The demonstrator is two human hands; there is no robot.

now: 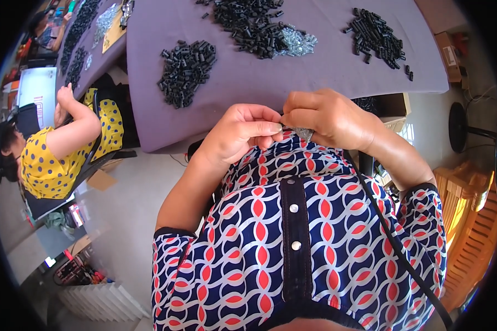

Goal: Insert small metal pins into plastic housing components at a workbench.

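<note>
Just past the table's near edge, over my lap, both hands meet fingertip to fingertip. My left hand (238, 132) pinches with thumb and forefinger at a small dark piece (285, 127), mostly hidden by the fingers. Curled closed from the other side, my right hand (328, 118) meets it there. A grey, speckled thing (303, 133) shows beneath the right fingers; its kind cannot be made out. Closest on the tabletop lies a pile of short black cylindrical pieces (186, 71).
The purple cloth-covered table (292, 77) also bears a bigger black heap (243, 25), small clear parts (298, 42) and longer black tubes (374, 37). A seated person in yellow dots (52, 154) works at left. Right are an open carton (394, 107) and a wooden chair (474, 237).
</note>
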